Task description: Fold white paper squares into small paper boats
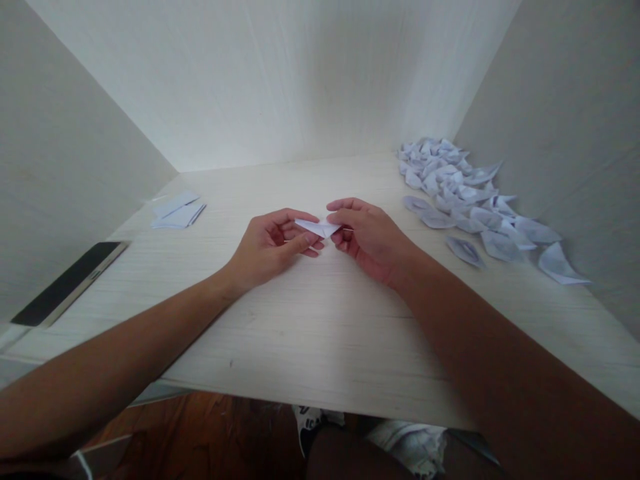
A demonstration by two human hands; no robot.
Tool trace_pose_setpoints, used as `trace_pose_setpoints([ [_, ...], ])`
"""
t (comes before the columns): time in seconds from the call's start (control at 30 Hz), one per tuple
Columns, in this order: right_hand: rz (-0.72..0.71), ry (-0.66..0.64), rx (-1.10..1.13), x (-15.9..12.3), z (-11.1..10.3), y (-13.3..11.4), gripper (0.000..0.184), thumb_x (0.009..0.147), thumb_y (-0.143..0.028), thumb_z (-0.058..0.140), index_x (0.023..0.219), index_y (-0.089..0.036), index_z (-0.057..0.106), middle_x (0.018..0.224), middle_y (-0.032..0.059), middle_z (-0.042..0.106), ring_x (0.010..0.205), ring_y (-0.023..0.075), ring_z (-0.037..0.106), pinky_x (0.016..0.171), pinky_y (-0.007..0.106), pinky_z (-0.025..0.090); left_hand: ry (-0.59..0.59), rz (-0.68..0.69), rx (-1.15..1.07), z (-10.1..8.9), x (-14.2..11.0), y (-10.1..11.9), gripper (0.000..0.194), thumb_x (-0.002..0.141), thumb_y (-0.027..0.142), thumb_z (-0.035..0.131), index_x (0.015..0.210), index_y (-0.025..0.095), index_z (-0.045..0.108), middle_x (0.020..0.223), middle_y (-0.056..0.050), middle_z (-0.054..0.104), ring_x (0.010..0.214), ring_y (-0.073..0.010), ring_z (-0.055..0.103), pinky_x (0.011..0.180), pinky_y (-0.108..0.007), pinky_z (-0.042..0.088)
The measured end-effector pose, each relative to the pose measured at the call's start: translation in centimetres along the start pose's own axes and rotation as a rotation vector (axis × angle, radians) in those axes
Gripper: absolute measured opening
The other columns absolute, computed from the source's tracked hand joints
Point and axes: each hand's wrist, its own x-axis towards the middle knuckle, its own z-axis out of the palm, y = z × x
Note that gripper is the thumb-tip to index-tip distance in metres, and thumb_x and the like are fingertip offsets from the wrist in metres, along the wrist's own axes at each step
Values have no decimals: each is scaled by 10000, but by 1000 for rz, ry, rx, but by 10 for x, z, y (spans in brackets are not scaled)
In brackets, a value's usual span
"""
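Note:
Between my two hands, above the middle of the pale tabletop [300, 340], is a small white folded paper [320, 228], wide at the top and coming to a point below. My left hand [277, 243] pinches its left end between thumb and fingers. The right end is gripped by my right hand [367, 237], with the thumb and index finger close to its upper edge. Fingertips cover both ends of the paper, so its full shape is partly hidden.
Many folded white paper pieces [465, 193] lie heaped along the right wall. At the left are flat white paper sheets [179, 212] in a small stack. A dark flat device with a light edge [70, 283] rests by the left wall. Panels enclose the back and sides.

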Motion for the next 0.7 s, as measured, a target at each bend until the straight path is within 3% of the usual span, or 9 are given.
trace_pose_setpoints([
  [0.17, -10, -143, -5, -2, -2, 0, 139, 906, -213, 706, 791, -166, 644, 675, 3, 661, 562, 85, 567, 520, 206, 397, -3, -3, -93, -2, 2, -5, 213, 830, 254, 840, 1017, 164, 790, 897, -74, 826, 841, -214, 805, 748, -336, 687],
  [0.27, -12, -213, 5, -3, -6, -1, 183, 812, -276, 821, 818, -154, 684, 748, 19, 709, 645, 91, 617, 570, 204, 429, 13, 16, -136, -3, 2, -4, 205, 820, 220, 839, 1012, 160, 799, 894, -68, 826, 844, -211, 802, 753, -331, 691],
  [0.43, -17, -251, 72, -3, -8, 0, 277, 676, -136, 871, 913, -141, 728, 765, 4, 722, 695, 92, 633, 680, 217, 503, 77, -3, -228, 0, 1, 0, 167, 800, 223, 822, 947, 145, 812, 851, -58, 810, 775, -192, 787, 727, -327, 699],
  [0.57, -7, -248, 84, -3, -6, 1, 286, 681, -39, 799, 939, -139, 727, 757, 7, 728, 713, 109, 657, 697, 229, 532, 135, -64, -245, 3, 1, 1, 179, 752, 189, 845, 915, 128, 804, 787, -45, 789, 693, -163, 762, 676, -294, 692],
  [0.7, 15, -162, 36, -3, -1, 2, 142, 746, -14, 710, 846, -115, 705, 722, 7, 701, 637, 88, 621, 628, 210, 501, 187, -133, -312, 8, 1, 0, 213, 727, 129, 827, 933, 125, 773, 780, -39, 775, 692, -151, 751, 627, -258, 678],
])
